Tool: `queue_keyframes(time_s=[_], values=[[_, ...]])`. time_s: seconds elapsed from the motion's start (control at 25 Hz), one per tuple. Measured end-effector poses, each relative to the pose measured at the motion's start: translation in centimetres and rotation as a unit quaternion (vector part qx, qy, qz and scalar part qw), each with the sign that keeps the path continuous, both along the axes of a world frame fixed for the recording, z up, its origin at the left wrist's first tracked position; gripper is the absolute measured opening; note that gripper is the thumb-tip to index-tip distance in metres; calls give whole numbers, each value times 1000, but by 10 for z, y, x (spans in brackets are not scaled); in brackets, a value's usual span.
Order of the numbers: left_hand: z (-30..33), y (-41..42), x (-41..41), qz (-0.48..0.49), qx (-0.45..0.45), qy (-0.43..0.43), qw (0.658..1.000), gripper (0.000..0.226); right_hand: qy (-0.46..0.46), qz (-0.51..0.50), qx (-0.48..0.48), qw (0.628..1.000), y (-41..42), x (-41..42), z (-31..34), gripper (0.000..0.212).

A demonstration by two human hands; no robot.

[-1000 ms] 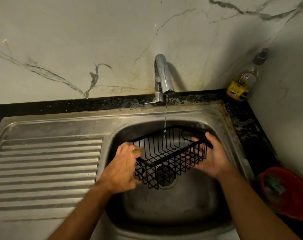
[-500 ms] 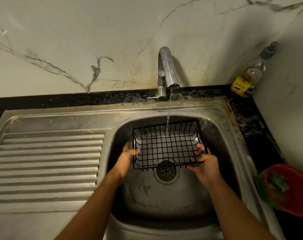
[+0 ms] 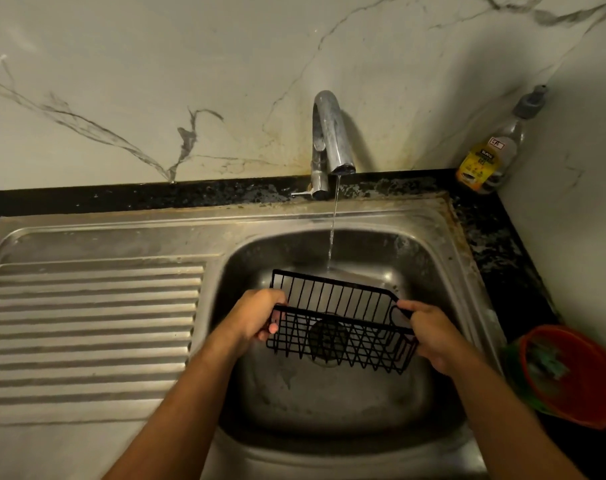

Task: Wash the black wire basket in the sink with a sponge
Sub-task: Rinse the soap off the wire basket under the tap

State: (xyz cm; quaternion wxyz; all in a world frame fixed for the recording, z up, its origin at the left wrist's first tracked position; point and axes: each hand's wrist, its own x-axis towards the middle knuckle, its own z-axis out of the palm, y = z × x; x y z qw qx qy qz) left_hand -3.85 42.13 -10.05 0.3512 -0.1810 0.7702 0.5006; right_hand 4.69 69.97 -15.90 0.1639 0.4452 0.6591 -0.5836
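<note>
The black wire basket [image 3: 339, 323] is held tilted over the steel sink [image 3: 443, 265], its far rim under a thin stream of water from the tap [image 3: 331, 136]. My left hand [image 3: 251, 322] grips its left end with curled fingers. My right hand [image 3: 433, 336] grips the right end by the rim. The drain shows through the wires. No sponge is in either hand; something green lies in the red bowl [image 3: 571, 375] at the right, too blurred to identify.
A ribbed steel drainboard [image 3: 86, 323] lies left of the basin. A soap bottle [image 3: 492, 150] stands in the back right corner on the dark counter [image 3: 495, 237]. A marble wall rises behind the tap.
The basket lay flat with its opening up half a second ago; it is tipped now, nearer to me and lower, with both hands regripped on its ends.
</note>
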Motion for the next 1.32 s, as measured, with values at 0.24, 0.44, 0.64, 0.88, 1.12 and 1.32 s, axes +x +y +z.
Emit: queue_keyframes(time_s=[0.24,0.44,0.64,0.88,1.12,1.32], values=[[-5,-15,-6,45,-21,27,998,74,78,7,18,997,-14,-20,-6,63],[-41,-34,6,55,66,53,995,82,117,-40,-29,992,-23,-9,-8,57],[-56,-17,4,39,39,140,989,29,219,-78,8,973,-26,11,3,50],[-45,11,-17,30,57,165,984,34,250,-117,61,959,-13,17,10,58],[-23,-5,-5,70,44,141,987,28,158,-9,130,979,-17,-7,-1,39],[0,-10,16,108,39,142,983,33,135,90,269,949,-42,-49,43,41]])
